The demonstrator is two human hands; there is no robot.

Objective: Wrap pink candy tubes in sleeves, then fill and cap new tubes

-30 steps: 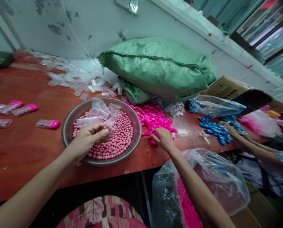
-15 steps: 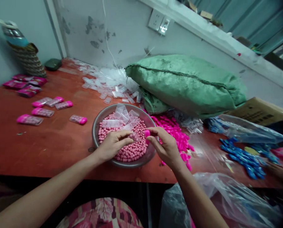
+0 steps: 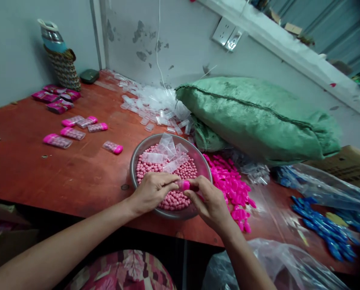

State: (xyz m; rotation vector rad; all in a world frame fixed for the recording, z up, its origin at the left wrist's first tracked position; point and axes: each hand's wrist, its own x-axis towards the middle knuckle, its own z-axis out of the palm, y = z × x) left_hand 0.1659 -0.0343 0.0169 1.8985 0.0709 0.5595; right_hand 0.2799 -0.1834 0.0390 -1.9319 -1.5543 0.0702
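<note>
Over a metal bowl (image 3: 133,171) of pink balls (image 3: 175,201), my left hand (image 3: 152,191) is closed on a small clear plastic container, mostly hidden by the fingers. My right hand (image 3: 210,201) pinches a bright pink cap (image 3: 185,185) by its outer end. The cap meets the container's right end; whether it is fully seated I cannot tell. Several clear empty containers (image 3: 153,157) lie on the balls at the back of the bowl. Right of the bowl spreads a heap of pink caps (image 3: 228,183), near my right hand.
Several filled, pink-capped containers (image 3: 57,141) lie on the red table (image 3: 86,177) at left, before dark pink packs (image 3: 60,106) and a bottle (image 3: 57,56). Clear containers (image 3: 158,108) are heaped behind the bowl. A green sack (image 3: 258,117) and blue pieces (image 3: 321,225) occupy the right.
The pink cap, apart from the container before, now meets its end as my hands have come together. The camera view has shifted, so the scene sits further right.
</note>
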